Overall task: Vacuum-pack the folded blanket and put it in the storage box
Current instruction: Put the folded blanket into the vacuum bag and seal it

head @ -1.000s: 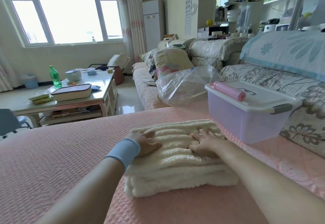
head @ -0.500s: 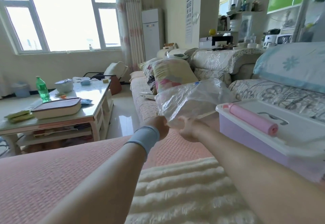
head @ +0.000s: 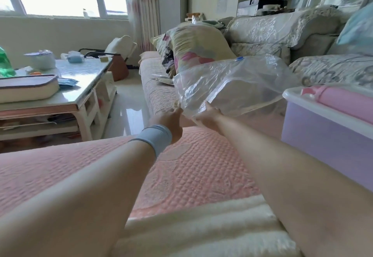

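Note:
The clear plastic vacuum bag (head: 238,83) with a blue valve lies crumpled on the pink sofa cover, ahead of me. My left hand (head: 171,121), with a pale blue wristband, pinches the bag's near left edge. My right hand (head: 210,117) grips the near edge from below, its fingers hidden under the plastic. The folded cream blanket (head: 197,230) lies at the bottom of the view, beneath my forearms. The storage box (head: 323,135), translucent lilac with a white lid, stands at the right with a pink hand pump (head: 347,105) lying on its lid.
A floral pillow (head: 193,46) and sofa cushions sit behind the bag. A white coffee table (head: 80,87) with a bottle, bowl and case stands at the left across a strip of shiny floor. The pink quilted cover (head: 90,165) spreads under my arms.
Both hands left the blanket top, reached forward and took hold of the bag's near edge. The view moved forward, so the blanket slid to the bottom.

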The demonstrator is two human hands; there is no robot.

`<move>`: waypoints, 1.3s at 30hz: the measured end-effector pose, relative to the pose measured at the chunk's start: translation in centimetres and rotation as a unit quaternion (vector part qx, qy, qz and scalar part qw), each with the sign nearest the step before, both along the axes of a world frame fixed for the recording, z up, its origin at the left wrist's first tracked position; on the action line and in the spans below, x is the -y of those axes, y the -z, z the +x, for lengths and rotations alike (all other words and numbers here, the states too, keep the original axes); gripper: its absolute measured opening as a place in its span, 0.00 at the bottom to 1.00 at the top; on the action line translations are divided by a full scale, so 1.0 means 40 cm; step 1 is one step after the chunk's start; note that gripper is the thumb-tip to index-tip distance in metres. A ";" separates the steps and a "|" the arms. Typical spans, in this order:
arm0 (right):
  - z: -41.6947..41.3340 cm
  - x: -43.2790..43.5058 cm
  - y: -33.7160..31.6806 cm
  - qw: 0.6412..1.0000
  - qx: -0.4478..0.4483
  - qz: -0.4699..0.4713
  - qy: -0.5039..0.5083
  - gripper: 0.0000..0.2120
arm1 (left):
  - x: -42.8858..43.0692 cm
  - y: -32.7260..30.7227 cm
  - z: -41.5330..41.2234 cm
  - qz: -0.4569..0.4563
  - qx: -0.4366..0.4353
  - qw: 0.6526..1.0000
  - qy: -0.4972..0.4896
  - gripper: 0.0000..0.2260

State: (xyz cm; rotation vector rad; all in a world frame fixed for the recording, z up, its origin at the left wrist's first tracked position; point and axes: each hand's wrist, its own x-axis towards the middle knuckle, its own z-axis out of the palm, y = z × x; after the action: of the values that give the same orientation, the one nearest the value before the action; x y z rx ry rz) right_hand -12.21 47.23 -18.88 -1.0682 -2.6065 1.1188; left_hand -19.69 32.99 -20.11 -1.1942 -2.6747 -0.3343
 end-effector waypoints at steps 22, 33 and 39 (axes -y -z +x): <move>0.344 0.344 -0.277 0.910 -0.338 -0.234 -0.046 0.16 | 0.339 -0.249 0.182 0.141 -0.143 0.980 -0.005 0.12; 0.532 0.712 -0.331 0.920 -0.046 0.379 -0.088 0.18 | 0.668 -0.435 0.498 -0.068 -0.154 0.984 0.051 0.14; 0.647 0.869 -0.338 0.929 -0.179 0.313 -0.086 0.12 | 0.878 -0.425 0.631 0.122 -0.088 0.988 0.038 0.11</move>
State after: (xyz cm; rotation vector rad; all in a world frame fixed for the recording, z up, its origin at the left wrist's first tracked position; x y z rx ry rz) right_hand 13.68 12.46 -5.38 -0.4547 -2.4974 0.3789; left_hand 5.54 -2.12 -3.10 -1.1912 -2.3643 -0.5251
